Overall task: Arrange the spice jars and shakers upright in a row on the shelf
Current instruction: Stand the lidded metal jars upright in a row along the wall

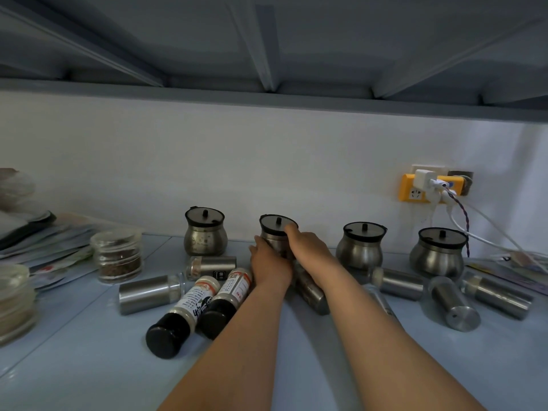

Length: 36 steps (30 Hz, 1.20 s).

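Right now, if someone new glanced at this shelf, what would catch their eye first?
The left hand and right hand grip a steel pot at the centre, one of four standing along the wall. Around it, steel shakers and two black-capped bottles lie toppled on the shelf. On the wall at right, a yellow socket with plugs and cables stands out.

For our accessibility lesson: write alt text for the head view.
The left hand and right hand grip a lidded steel jar. Three similar jars stand alongside; steel shakers and two black-capped bottles lie toppled in front.
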Available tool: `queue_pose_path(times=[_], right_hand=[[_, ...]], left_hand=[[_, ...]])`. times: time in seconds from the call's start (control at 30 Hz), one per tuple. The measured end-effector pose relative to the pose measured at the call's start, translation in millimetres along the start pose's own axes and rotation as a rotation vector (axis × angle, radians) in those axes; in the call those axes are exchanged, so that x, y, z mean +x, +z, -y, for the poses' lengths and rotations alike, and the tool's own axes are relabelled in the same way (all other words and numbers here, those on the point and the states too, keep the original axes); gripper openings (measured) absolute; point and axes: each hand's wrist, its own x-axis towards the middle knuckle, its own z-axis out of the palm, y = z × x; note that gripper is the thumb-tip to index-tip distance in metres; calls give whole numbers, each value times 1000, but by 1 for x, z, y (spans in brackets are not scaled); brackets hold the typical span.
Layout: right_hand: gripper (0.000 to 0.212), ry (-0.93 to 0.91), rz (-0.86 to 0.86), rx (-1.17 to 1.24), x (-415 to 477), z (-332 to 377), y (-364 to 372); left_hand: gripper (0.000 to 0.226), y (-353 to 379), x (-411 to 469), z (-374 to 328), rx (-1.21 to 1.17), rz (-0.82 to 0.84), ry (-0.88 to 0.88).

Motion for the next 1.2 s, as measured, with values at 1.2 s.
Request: queue_pose_path(times=[1.2], right_hand=[[53, 2, 31, -68, -13, 7, -4]], left_hand=[[37, -2, -21, -12, -290, -20, 19]])
